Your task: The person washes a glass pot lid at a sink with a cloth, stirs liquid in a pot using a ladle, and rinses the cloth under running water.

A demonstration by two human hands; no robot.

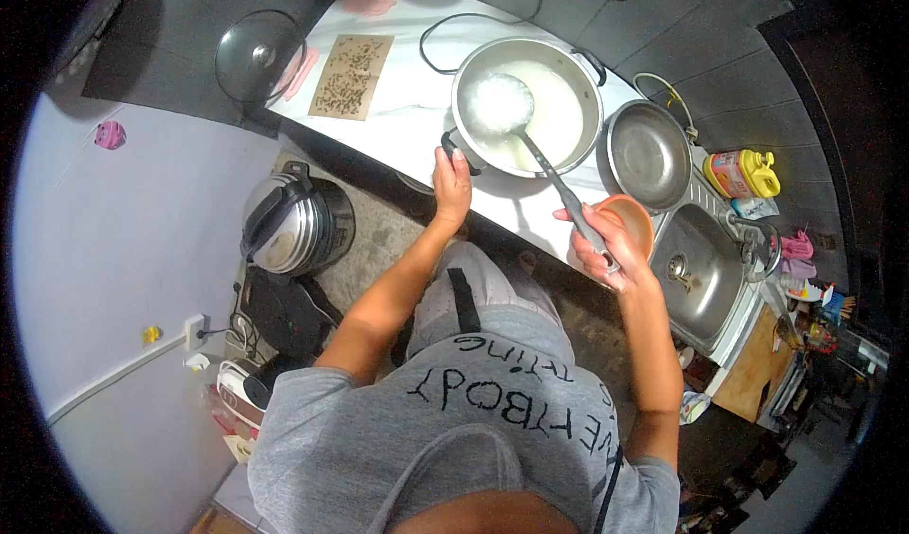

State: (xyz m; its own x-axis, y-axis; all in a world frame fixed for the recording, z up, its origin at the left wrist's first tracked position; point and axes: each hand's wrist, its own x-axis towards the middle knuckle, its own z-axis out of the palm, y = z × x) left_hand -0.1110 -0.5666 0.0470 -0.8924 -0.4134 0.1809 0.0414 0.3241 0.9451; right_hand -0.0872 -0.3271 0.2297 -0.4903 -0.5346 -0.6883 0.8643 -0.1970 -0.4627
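A large metal pot (pixel 570 98) with a whitish liquid in it stands on the white marbled counter. My left hand (pixel 453 186) is closed on the pot's black side handle (pixel 449 142). In my right hand (pixel 609 247) is the grey handle of a ladle (pixel 559 186), held over the pot's near rim. The ladle's round bowl is inside the pot at its left side, with whitish contents. An orange bowl (pixel 629 214) sits just behind my right hand, partly hidden by it.
Right of the pot is an empty metal pan (pixel 650 155), then a sink (pixel 705 274) and a yellow bottle (pixel 741 174). A speckled brown sheet (pixel 351 77) lies left on the counter (pixel 407 108). A glass lid (pixel 260 56) and a pressure cooker (pixel 298 222) are farther left.
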